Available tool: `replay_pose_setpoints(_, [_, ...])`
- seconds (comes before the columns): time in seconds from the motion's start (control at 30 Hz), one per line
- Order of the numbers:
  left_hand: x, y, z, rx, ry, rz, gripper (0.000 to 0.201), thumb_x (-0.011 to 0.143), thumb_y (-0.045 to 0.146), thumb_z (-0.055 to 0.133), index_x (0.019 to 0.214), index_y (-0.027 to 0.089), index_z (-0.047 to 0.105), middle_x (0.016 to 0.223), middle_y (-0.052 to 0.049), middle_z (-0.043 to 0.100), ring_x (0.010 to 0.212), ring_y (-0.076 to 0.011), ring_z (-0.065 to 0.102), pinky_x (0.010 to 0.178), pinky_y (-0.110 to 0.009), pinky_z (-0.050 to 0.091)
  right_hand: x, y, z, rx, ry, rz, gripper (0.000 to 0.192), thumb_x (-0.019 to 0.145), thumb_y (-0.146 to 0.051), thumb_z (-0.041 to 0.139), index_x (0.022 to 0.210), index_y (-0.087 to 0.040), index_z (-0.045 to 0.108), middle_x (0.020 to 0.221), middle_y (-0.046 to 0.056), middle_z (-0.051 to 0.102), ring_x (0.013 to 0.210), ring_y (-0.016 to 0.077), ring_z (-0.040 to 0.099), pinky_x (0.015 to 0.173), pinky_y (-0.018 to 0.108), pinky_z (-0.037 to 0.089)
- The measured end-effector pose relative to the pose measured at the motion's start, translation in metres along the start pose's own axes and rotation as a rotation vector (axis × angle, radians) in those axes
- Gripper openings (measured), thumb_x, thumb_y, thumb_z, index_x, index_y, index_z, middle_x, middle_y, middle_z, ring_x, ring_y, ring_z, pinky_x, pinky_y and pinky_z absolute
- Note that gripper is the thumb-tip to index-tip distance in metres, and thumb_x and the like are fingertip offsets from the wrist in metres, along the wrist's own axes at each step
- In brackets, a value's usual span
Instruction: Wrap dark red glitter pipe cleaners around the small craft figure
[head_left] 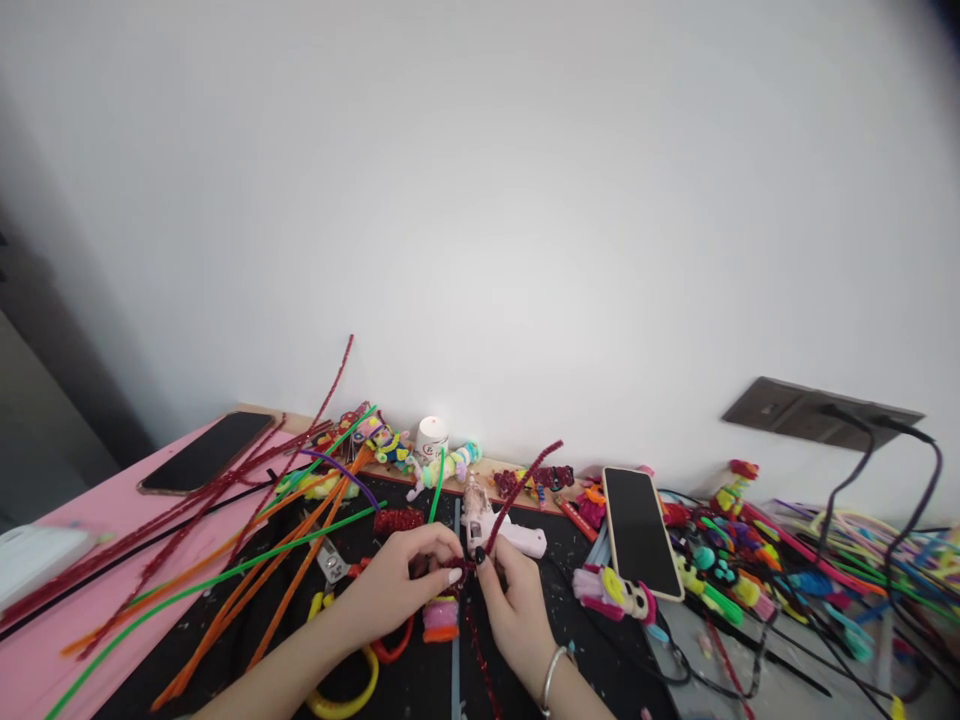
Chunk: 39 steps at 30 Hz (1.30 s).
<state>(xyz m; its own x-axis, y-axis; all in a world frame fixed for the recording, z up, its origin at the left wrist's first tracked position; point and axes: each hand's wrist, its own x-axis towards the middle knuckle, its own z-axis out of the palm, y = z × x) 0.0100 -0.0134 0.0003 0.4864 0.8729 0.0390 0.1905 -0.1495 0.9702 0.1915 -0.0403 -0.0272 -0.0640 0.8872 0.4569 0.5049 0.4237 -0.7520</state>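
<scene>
My left hand and my right hand meet over the black mat. Both pinch a dark red glittery pipe cleaner; one end sticks up to the right and another stretch hangs below. Fingers hide the middle of it. Just under my left fingers is a small pink and orange pipe cleaner piece; whether I touch it, I cannot tell. Behind my hands lies a white glue gun, and a red glittery coil sits beyond my left hand. Yellow-handled scissors rest beneath my left forearm.
Long red, orange and green pipe cleaners spread across the left. A phone lies on the pink sheet; another phone is at right beside a pink doll figure. Cables hang from the wall socket over more pipe cleaners.
</scene>
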Motion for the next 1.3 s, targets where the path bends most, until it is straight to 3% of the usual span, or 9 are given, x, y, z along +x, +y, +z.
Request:
replay_pose_setpoints(0.17, [0.001,-0.002,0.000,0.001,-0.011,-0.006,0.009,0.079,0.021,0.062,0.087,0.018,0.065,0.070,0.004,0.058,0.068,-0.0153,0.049,0.067,-0.027,0.038,-0.002,0.005,0.002,0.002,-0.038,0.028,0.029,0.099,-0.028,0.042,0.075,-0.019,0.055,0.064,0.000,0.055,0.056,0.0149,0.046,0.053,0.025,0.035])
replay_pose_setpoints(0.6, [-0.003,0.002,-0.002,0.086,-0.071,0.005,0.008,0.078,0.019,0.064,0.084,0.019,0.071,0.075,0.002,0.065,0.071,-0.0161,0.051,0.069,-0.027,0.040,-0.001,0.006,0.003,0.064,-0.050,0.012,0.033,0.098,-0.029,0.045,0.065,-0.021,0.045,0.060,-0.004,0.045,0.056,0.0130,0.041,0.053,0.024,0.031])
replay_pose_setpoints(0.73, [-0.003,-0.002,-0.001,0.012,-0.084,0.005,0.008,0.078,0.019,0.065,0.084,0.019,0.069,0.074,0.002,0.064,0.069,-0.0152,0.050,0.068,-0.027,0.040,0.000,0.005,0.002,0.096,-0.055,0.046,0.036,0.099,-0.034,0.043,0.065,-0.022,0.043,0.060,-0.005,0.043,0.056,0.0130,0.041,0.053,0.024,0.032])
replay_pose_setpoints(0.83, [0.001,-0.007,-0.001,-0.081,-0.026,-0.012,0.009,0.078,0.025,0.067,0.085,0.018,0.066,0.069,0.004,0.057,0.066,-0.0146,0.049,0.064,-0.026,0.039,0.000,0.004,-0.001,0.111,-0.034,0.053,0.036,0.103,-0.035,0.035,0.071,-0.022,0.047,0.062,-0.004,0.047,0.057,0.0142,0.044,0.054,0.025,0.036])
replay_pose_setpoints(1.0, [0.008,-0.017,-0.005,-0.265,0.113,-0.006,0.020,0.078,0.034,0.072,0.088,0.018,0.064,0.067,0.004,0.058,0.064,-0.0138,0.053,0.064,-0.027,0.042,0.003,0.008,-0.009,-0.105,0.083,-0.006,0.022,0.097,-0.019,0.039,0.105,-0.019,0.059,0.090,0.007,0.066,0.080,0.0218,0.062,0.073,0.032,0.048])
replay_pose_setpoints(1.13, [0.013,-0.020,-0.007,-0.381,0.204,-0.022,0.029,0.073,0.037,0.077,0.089,0.018,0.064,0.069,0.003,0.063,0.060,-0.0138,0.058,0.062,-0.028,0.047,0.008,0.019,-0.011,-0.395,0.142,-0.047,0.048,0.078,-0.006,0.047,0.124,-0.017,0.055,0.122,0.016,0.063,0.117,0.0336,0.056,0.098,0.048,0.042])
replay_pose_setpoints(1.2, [0.014,-0.020,-0.007,-0.408,0.240,-0.030,0.031,0.071,0.038,0.079,0.089,0.018,0.064,0.070,0.002,0.065,0.061,-0.0146,0.061,0.063,-0.029,0.050,0.009,0.024,-0.010,-0.523,0.127,0.006,0.057,0.070,-0.004,0.050,0.125,-0.018,0.056,0.129,0.017,0.061,0.118,0.0373,0.054,0.097,0.051,0.040])
replay_pose_setpoints(1.3, [0.013,-0.016,-0.007,-0.422,0.289,-0.047,0.033,0.070,0.039,0.080,0.090,0.018,0.064,0.073,0.001,0.067,0.065,-0.0159,0.064,0.067,-0.031,0.054,0.010,0.030,-0.008,-0.641,0.110,0.081,0.054,0.069,-0.005,0.053,0.121,-0.020,0.060,0.119,0.016,0.066,0.103,0.0379,0.059,0.087,0.048,0.041])
